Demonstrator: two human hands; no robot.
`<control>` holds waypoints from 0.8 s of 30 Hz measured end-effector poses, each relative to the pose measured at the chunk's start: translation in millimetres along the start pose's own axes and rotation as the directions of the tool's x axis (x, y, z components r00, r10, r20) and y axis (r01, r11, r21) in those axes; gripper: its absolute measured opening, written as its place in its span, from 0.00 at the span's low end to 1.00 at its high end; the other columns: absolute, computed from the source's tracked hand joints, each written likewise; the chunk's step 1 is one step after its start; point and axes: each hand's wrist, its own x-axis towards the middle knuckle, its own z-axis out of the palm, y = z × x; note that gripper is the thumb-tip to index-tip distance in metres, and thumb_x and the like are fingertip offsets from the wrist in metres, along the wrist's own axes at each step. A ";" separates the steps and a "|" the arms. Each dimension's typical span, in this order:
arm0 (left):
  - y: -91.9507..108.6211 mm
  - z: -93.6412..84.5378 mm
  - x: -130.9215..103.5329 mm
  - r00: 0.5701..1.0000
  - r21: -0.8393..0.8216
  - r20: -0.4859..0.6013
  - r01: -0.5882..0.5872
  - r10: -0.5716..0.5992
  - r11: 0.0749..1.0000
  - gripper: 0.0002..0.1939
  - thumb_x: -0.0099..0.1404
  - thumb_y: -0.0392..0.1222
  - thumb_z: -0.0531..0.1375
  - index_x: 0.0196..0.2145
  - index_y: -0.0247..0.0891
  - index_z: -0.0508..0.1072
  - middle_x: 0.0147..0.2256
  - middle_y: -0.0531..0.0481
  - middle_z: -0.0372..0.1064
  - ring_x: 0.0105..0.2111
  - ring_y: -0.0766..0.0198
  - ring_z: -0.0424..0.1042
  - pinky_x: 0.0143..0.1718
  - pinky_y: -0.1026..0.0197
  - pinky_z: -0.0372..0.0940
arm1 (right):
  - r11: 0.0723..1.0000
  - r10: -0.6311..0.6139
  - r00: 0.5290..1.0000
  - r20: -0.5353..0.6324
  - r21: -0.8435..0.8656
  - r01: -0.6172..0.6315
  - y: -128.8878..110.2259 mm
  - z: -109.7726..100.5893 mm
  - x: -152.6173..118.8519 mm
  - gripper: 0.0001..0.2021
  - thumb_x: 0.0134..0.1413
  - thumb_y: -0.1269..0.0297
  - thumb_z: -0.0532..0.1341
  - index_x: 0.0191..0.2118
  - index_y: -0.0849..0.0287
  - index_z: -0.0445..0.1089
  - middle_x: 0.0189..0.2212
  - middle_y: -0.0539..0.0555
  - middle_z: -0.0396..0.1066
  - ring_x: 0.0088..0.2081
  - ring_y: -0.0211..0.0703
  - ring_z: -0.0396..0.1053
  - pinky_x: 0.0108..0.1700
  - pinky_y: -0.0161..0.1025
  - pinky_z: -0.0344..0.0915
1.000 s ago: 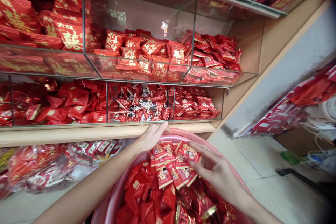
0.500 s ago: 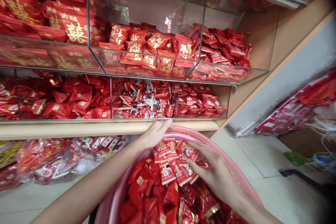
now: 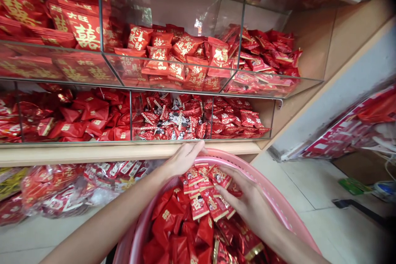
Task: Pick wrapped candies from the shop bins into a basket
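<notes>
A pink plastic basket (image 3: 278, 210) full of red-wrapped sweets stands below the shelf. My left hand (image 3: 186, 157) rests at its far rim, fingers extended toward the shelf edge, with nothing visible in it. Inside the basket, my right hand (image 3: 244, 194) lies over the right side of a pile of small red packets with gold print (image 3: 206, 192). Its thumb and fingers are apart around some packets, and its fingertips are partly hidden. Larger plain red packets (image 3: 167, 218) fill the basket's left side.
Glass-fronted shelf bins hold red packets (image 3: 185, 60) above and more sweets (image 3: 177, 117) below. Under the wooden shelf edge (image 3: 77, 153) are plastic bags of goods (image 3: 52, 189). A dark metal bar (image 3: 355, 208) lies over the tiled floor (image 3: 297, 181) on the right.
My right hand has shifted slightly left over the small packets. The view has moved a little; my left hand stays at the rim.
</notes>
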 end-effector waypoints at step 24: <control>-0.1 -1.9 -1.1 1.000 -0.002 0.002 -0.030 0.030 1.000 0.30 0.69 0.56 0.41 0.40 0.35 0.77 0.39 0.48 0.75 0.42 0.61 0.71 0.51 0.60 0.60 | 0.798 -0.169 0.985 0.021 -0.584 0.149 -8.5 24.3 18.6 0.17 0.58 0.49 0.55 0.40 0.59 0.68 0.36 0.58 0.69 0.34 0.51 0.71 0.34 0.45 0.67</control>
